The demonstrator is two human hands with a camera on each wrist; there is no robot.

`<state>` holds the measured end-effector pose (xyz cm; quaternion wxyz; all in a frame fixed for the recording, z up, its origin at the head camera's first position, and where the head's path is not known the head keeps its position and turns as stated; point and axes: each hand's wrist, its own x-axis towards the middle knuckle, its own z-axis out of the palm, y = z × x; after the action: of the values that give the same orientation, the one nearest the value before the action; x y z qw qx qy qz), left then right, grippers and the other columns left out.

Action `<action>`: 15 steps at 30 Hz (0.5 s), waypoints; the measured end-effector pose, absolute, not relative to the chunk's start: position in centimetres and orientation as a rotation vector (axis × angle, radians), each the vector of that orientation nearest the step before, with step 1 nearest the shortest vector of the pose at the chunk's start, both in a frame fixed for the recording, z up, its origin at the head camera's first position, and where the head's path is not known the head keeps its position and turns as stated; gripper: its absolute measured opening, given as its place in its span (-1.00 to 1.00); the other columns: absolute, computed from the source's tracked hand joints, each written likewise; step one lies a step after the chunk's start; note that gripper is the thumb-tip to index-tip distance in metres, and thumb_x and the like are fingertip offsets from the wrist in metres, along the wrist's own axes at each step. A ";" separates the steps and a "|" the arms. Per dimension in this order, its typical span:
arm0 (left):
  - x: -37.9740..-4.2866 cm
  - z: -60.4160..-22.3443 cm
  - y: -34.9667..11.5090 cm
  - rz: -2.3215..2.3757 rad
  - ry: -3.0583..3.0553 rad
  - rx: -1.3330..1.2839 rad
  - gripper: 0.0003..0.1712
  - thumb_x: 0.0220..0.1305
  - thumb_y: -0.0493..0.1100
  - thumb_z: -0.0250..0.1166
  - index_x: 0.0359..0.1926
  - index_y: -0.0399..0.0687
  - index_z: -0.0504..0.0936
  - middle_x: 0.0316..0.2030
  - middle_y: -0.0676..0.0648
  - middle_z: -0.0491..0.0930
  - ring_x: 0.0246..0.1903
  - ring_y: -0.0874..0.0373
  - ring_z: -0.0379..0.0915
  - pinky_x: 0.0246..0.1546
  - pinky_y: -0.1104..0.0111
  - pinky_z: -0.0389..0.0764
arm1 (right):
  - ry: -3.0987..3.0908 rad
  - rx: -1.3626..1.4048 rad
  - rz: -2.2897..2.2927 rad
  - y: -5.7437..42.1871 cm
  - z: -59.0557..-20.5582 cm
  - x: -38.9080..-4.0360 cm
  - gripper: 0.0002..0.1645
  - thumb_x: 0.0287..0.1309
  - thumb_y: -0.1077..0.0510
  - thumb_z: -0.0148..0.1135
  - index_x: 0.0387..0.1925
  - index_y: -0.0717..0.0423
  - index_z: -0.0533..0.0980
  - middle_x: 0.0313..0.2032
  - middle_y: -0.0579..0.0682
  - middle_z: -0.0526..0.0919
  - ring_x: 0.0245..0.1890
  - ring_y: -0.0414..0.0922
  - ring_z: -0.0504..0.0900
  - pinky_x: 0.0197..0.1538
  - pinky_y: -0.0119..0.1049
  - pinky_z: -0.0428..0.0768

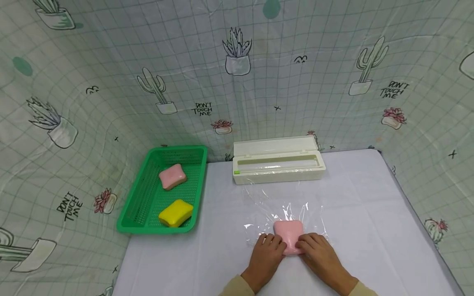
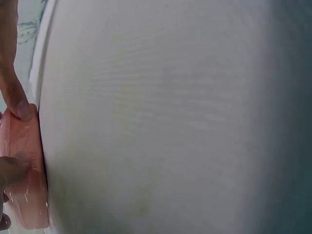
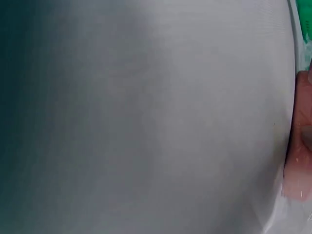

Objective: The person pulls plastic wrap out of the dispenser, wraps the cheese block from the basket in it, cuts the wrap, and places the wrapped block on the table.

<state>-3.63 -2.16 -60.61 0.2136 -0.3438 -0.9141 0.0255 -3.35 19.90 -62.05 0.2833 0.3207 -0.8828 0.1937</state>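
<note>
A pink bar of soap (image 1: pixel 289 234) lies flat near the front of the table, on a sheet of clear cling film (image 1: pixel 259 205). My left hand (image 1: pixel 266 255) grips its left side, and my right hand (image 1: pixel 321 255) holds the right side, fingers bent over the top edges. In the left wrist view both thumbs press against the near face of the soap (image 2: pixel 19 136), where film glints on the surface. From the right wrist, only a strip of the soap (image 3: pixel 302 107) and a few fingertips show at the right edge.
Behind the film stands a white cling film dispenser (image 1: pixel 277 177), its lid raised. To the left sits a green basket (image 1: pixel 148 197) with another pink soap (image 1: pixel 173 176) and a yellow soap (image 1: pixel 176 213). A cactus-print curtain (image 1: pixel 274 82) hangs behind the white table (image 1: pixel 370 226).
</note>
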 end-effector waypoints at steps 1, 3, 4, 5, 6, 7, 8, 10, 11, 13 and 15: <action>-3.7 -60.6 -2.1 0.069 -2.534 -0.952 -0.63 0.14 0.20 0.60 -0.16 0.21 0.70 -0.21 0.18 0.57 -0.14 0.25 0.54 0.04 0.34 0.53 | -2.354 0.858 0.520 19.8 -62.1 -3.5 -0.49 0.67 -0.01 -0.19 -0.28 0.03 0.63 -0.19 -0.07 0.68 -0.17 -0.05 0.60 -0.06 -0.14 0.52; -3.7 -60.7 -2.2 0.053 -2.526 -0.945 -0.67 0.17 0.18 0.59 -0.17 0.21 0.72 -0.21 0.19 0.59 -0.16 0.25 0.54 0.03 0.34 0.53 | -2.350 0.862 0.521 19.7 -62.0 -3.6 -0.40 0.72 -0.05 -0.28 -0.29 0.03 0.64 -0.21 -0.09 0.68 -0.18 -0.06 0.60 -0.05 -0.15 0.52; -3.7 -60.7 -2.3 0.046 -2.518 -0.944 -0.68 0.18 0.18 0.58 -0.17 0.21 0.72 -0.22 0.19 0.59 -0.16 0.25 0.54 0.03 0.34 0.53 | -2.350 0.864 0.528 19.7 -61.8 -3.6 -0.39 0.72 -0.06 -0.27 -0.30 0.03 0.65 -0.23 -0.09 0.69 -0.19 -0.06 0.60 -0.06 -0.15 0.51; -3.7 -60.7 -2.3 0.038 -2.513 -0.941 -0.69 0.18 0.18 0.58 -0.18 0.21 0.73 -0.22 0.19 0.60 -0.16 0.26 0.55 0.03 0.33 0.53 | -2.356 0.868 0.537 19.8 -61.6 -3.7 -0.42 0.70 -0.05 -0.23 -0.29 0.03 0.65 -0.23 -0.10 0.69 -0.19 -0.06 0.60 -0.05 -0.15 0.51; -3.7 -60.7 -2.4 0.030 -2.505 -0.939 -0.69 0.18 0.18 0.58 -0.18 0.20 0.73 -0.22 0.19 0.61 -0.16 0.25 0.55 0.02 0.33 0.53 | -2.366 0.876 0.550 19.9 -61.4 -3.7 -0.48 0.67 -0.03 -0.17 -0.28 0.03 0.66 -0.24 -0.11 0.70 -0.18 -0.07 0.60 -0.05 -0.15 0.50; -3.7 -60.6 -2.5 0.024 -2.497 -0.937 -0.68 0.17 0.18 0.58 -0.18 0.19 0.73 -0.22 0.19 0.62 -0.17 0.25 0.56 0.01 0.33 0.53 | -2.379 0.882 0.568 19.9 -61.1 -3.8 -0.59 0.58 -0.01 -0.04 -0.26 0.04 0.66 -0.23 -0.11 0.71 -0.17 -0.06 0.60 -0.04 -0.14 0.50; -3.8 -60.6 -2.6 0.012 -2.492 -0.935 -0.67 0.17 0.18 0.59 -0.19 0.18 0.72 -0.22 0.18 0.62 -0.17 0.25 0.56 0.01 0.32 0.53 | -2.392 0.882 0.580 20.0 -60.8 -3.9 -0.71 0.49 0.03 0.09 -0.26 0.03 0.66 -0.24 -0.12 0.71 -0.16 -0.07 0.60 -0.03 -0.13 0.50; -3.9 -60.3 -2.7 -0.007 -2.491 -0.927 -0.64 0.17 0.19 0.58 -0.18 0.16 0.70 -0.21 0.16 0.62 -0.16 0.23 0.55 0.00 0.32 0.54 | -2.418 0.878 0.604 20.0 -60.1 -4.1 -0.89 0.33 0.10 0.28 -0.25 0.02 0.67 -0.25 -0.15 0.72 -0.13 -0.07 0.60 -0.01 -0.12 0.50; -4.0 -60.2 -2.8 -0.016 -2.499 -0.922 -0.59 0.15 0.23 0.59 -0.16 0.15 0.68 -0.20 0.15 0.62 -0.15 0.22 0.55 0.00 0.31 0.54 | -2.433 0.877 0.616 20.1 -59.7 -4.2 -0.89 0.18 0.16 0.38 -0.24 0.01 0.67 -0.24 -0.16 0.72 -0.12 -0.08 0.60 0.00 -0.11 0.50; -4.2 -59.9 -2.8 -0.026 -2.508 -0.914 -0.46 0.08 0.29 0.61 -0.10 0.13 0.64 -0.15 0.13 0.61 -0.12 0.20 0.53 0.01 0.30 0.52 | -2.451 0.877 0.643 20.1 -59.0 -4.5 -0.69 -0.09 0.26 0.54 -0.23 -0.01 0.67 -0.25 -0.19 0.72 -0.09 -0.08 0.61 0.00 -0.10 0.51; -4.4 -59.6 -2.9 -0.015 -2.509 -0.903 -0.40 0.04 0.31 0.62 -0.07 0.13 0.62 -0.11 0.12 0.60 -0.09 0.20 0.52 0.02 0.31 0.51 | -2.464 0.884 0.662 20.1 -58.4 -4.8 -0.61 -0.15 0.31 0.61 -0.24 -0.03 0.67 -0.25 -0.23 0.72 -0.07 -0.08 0.62 0.00 -0.09 0.53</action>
<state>-4.41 -2.85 -59.64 0.2353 -0.3290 -0.9145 -0.0056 -4.82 20.13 -58.38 0.2191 0.3193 -0.8904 0.2392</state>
